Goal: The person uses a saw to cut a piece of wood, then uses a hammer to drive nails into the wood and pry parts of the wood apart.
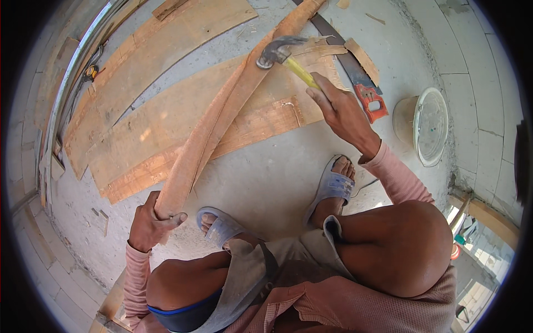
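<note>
My left hand (pixel 151 225) is closed round the near end of a long, narrow wooden board (pixel 222 114), which slants away to the upper right. A claw hammer (pixel 300 71) with a yellow handle is in my right hand (pixel 345 114), its fingers wrapped round the grip. The hammer's dark head overlaps the board's upper part in this view; whether it touches the wood I cannot tell. Beneath the slanting board lie wide plywood sheets (pixel 161 147) with a narrower strip (pixel 258 129) across their near edge.
A handsaw (pixel 371 102) with a red handle lies right of the sheets. Beside the right wall stands a pale bucket (pixel 408 119) with a whitish lid (pixel 431 125). Far left are a tape measure (pixel 91 72) and a long metal bar (pixel 61 97). My sandalled feet rest on the concrete floor (pixel 266 172).
</note>
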The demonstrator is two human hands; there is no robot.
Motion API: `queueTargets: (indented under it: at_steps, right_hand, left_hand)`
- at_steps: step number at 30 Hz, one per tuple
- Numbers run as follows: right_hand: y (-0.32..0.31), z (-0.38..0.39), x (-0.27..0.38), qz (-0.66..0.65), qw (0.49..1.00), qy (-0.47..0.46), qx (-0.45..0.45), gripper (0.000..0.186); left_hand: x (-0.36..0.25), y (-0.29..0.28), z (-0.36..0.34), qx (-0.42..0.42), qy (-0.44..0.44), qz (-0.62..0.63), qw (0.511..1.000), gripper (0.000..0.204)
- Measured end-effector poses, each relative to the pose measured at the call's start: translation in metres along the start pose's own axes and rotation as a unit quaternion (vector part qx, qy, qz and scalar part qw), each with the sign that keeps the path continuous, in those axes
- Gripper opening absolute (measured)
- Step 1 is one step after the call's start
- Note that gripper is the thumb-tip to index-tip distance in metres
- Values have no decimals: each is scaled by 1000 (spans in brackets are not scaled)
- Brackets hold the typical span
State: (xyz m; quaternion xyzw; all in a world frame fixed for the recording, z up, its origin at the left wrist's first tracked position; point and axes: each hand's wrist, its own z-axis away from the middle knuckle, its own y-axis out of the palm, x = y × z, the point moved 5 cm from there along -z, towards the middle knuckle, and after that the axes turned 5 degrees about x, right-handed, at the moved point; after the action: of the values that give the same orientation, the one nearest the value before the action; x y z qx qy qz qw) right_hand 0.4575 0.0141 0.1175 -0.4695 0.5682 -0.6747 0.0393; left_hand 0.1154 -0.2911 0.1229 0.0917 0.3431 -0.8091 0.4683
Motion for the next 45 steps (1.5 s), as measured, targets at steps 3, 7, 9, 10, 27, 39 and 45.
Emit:
queueTargets:
  at_steps: [3,7,9,10,27,39,45]
  right_hand:
    - [-18,-18,18,26,998,-23,58,35]
    - [-62,-27,37,-9,996,26,-90,35]
    - [-65,-20,31,-76,972,35,-218,37]
    - [-51,-10,22,-67,972,38,-220,37]
    - [11,1,23,-291,929,230,9,38]
    - [20,-27,146,-110,984,-37,136,40]
    - [-16,-66,256,-229,958,-173,29,45]
  left_hand:
    - [19,9,0,-5,35,11,999,68]
    - [13,7,-3,-4,30,43,999,66]
    - [12,4,-2,5,21,42,999,66]
    - [9,3,-6,11,29,43,999,66]
    - [67,-35,13,16,85,280,956,66]
    - [94,-13,3,-400,-23,537,742,44]
    - [85,-20,18,-435,44,418,796,59]
